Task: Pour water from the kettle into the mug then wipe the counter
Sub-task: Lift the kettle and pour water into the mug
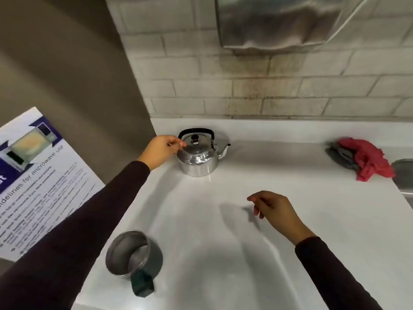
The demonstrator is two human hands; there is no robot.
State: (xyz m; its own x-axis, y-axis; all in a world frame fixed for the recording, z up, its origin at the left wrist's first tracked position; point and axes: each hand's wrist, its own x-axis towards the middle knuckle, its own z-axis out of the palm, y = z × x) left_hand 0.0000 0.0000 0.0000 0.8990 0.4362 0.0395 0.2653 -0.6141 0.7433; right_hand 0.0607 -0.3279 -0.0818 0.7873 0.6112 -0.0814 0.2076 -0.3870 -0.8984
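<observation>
A shiny steel kettle (199, 156) with a black handle and lid knob stands at the back left of the white counter (279, 175), spout pointing right. My left hand (159, 151) is right beside its left side, fingertips near the lid, holding nothing. A steel mug (131, 253) with a dark green handle stands upright at the front left. My right hand (276, 209) hovers over the middle of the counter, fingers loosely curled and apart, with nothing in it. A red cloth (368, 159) lies crumpled at the far right.
A grey cloth (339, 154) lies under the red one. A steel sink edge (404, 173) shows at the right border. A printed microwave notice (33, 180) hangs on the brown panel at left. A metal dispenser (286, 21) is mounted on the tiled wall above.
</observation>
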